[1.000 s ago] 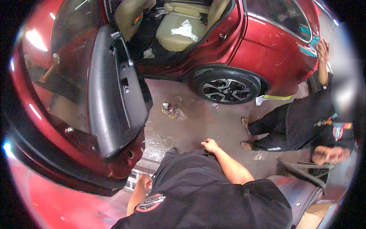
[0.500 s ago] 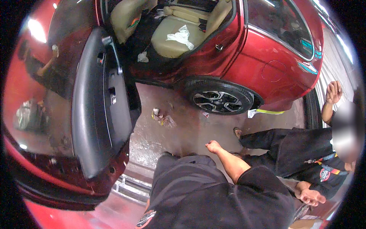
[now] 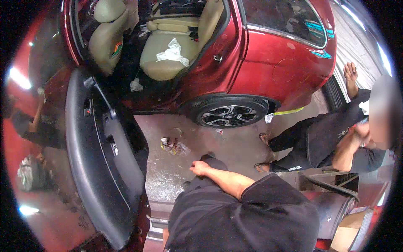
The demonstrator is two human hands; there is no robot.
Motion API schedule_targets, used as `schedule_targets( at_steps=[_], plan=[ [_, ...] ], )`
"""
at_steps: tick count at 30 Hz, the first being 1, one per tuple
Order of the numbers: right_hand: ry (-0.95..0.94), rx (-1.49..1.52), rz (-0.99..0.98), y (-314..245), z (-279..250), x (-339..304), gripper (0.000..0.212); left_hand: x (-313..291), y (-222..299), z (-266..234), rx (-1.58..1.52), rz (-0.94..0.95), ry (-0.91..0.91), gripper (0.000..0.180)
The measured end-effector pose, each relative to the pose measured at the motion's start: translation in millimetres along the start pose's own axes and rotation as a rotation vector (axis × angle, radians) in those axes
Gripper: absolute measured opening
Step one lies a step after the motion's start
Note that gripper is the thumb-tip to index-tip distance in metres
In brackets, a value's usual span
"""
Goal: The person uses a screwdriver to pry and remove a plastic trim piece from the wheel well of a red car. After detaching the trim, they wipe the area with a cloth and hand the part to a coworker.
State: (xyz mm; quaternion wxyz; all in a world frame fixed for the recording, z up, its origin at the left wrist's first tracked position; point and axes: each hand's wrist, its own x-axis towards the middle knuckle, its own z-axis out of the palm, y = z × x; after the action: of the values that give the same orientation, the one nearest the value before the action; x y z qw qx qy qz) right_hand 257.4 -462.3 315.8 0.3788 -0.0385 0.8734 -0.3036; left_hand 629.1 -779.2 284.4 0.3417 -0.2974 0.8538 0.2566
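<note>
My right hand (image 3: pixel 200 168) is held out in front of my dark shirt, its fingers curled closed. What it holds, if anything, is hidden. Below it is my dark trouser leg; the hand touches no part of the car. My left hand is out of view, with only a sliver of skin showing beside my shirt at the lower edge. To the left, the black-trimmed car door (image 3: pixel 90 155) stands wide open. Ahead are the beige rear seat (image 3: pixel 157 63), with a white cloth (image 3: pixel 173 52) lying on it, and the rear wheel (image 3: pixel 228 114).
A co-worker in dark clothes (image 3: pixel 323 140) stands at the right, one hand (image 3: pixel 350 71) raised and the other near the chest. Crumpled wrappers (image 3: pixel 174 147) lie on the floor by the wheel. An open cardboard box (image 3: pixel 348 231) is at the lower right. Crumpled plastic (image 3: pixel 136 85) sits in the footwell.
My view has shifted, and my right hand now sits lower and farther left, still closed. The co-worker's lower hand has come up to the chest.
</note>
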Motion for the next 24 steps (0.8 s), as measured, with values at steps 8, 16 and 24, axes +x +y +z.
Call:
schedule_targets(
  at_steps=[8,16,24],
  plan=[
    [-0.087,-0.193,-0.255,-26.3,-76.7,14.5,0.04,39.3,79.6,-11.0,-0.002,0.099,0.199,0.019],
    [-0.037,-0.547,-0.864,-80.6,-164.4,2.7,0.035,57.6,370.7,-148.4,-0.252,0.412,0.25,0.021],
    [-0.082,-0.409,-0.272,-42.0,-246.8,-20.3,0.033,110.4,539.8,-181.0,-0.064,0.705,-0.147,0.034]
  ],
)
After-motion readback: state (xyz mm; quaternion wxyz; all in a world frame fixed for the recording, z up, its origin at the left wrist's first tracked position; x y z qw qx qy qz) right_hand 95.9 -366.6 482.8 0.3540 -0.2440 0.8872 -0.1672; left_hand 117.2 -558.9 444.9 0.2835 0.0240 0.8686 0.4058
